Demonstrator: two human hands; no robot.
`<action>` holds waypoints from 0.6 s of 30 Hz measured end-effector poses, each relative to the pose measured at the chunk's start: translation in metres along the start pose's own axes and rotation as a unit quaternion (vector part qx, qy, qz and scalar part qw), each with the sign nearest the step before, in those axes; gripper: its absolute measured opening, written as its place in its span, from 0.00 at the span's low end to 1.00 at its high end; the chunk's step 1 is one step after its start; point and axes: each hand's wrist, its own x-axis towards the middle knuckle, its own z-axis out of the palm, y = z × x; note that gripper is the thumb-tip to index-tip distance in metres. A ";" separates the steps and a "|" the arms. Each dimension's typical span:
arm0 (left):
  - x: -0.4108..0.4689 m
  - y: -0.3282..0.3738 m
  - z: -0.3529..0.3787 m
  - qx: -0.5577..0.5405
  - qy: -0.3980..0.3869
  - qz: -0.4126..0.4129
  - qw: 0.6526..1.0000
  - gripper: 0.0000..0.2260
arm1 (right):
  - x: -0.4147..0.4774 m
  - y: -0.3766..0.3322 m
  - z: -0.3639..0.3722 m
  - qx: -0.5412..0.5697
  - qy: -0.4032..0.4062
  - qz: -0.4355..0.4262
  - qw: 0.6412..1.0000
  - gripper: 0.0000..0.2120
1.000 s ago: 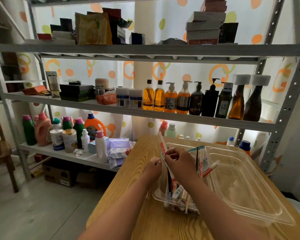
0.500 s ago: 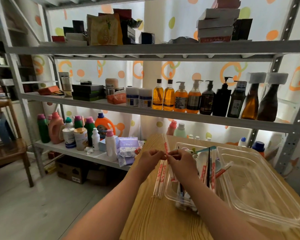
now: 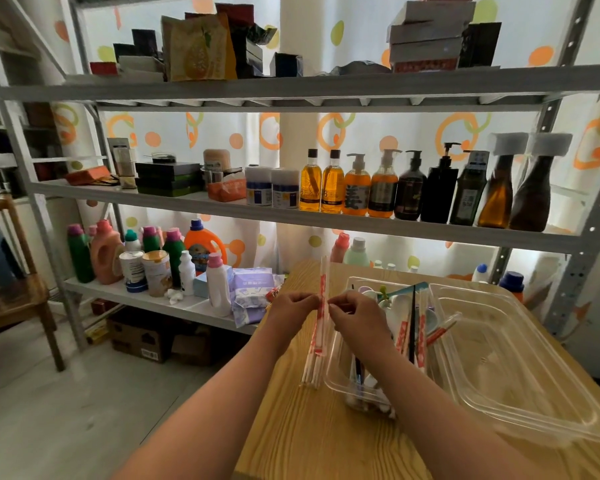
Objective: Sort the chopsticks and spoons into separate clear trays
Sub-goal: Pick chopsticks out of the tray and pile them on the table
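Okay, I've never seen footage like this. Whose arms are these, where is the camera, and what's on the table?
No machine: a person wears one wide-angle camera on the head, looking down at their bare arms. The left hand and right hand both pinch a bundle of white paper-wrapped chopsticks with red print, held nearly upright on the wooden table. Beside it a deep clear plastic tray holds spoons and more wrapped chopsticks; right of that sits a wide clear plastic tray. Grey metal shelves of bottles stand behind.
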 end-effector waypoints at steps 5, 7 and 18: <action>0.014 -0.018 -0.003 0.110 0.045 -0.061 0.991 0.07 | 0.002 -0.001 -0.011 -0.005 -0.001 0.001 1.000 0.07; 0.018 -0.028 -0.003 0.218 0.038 -0.062 0.973 0.11 | 0.002 -0.001 -0.016 -0.014 -0.001 -0.005 1.000 0.07; 0.027 -0.047 0.006 0.402 0.029 -0.134 0.905 0.14 | -0.003 0.001 -0.034 -0.050 0.018 -0.009 0.999 0.08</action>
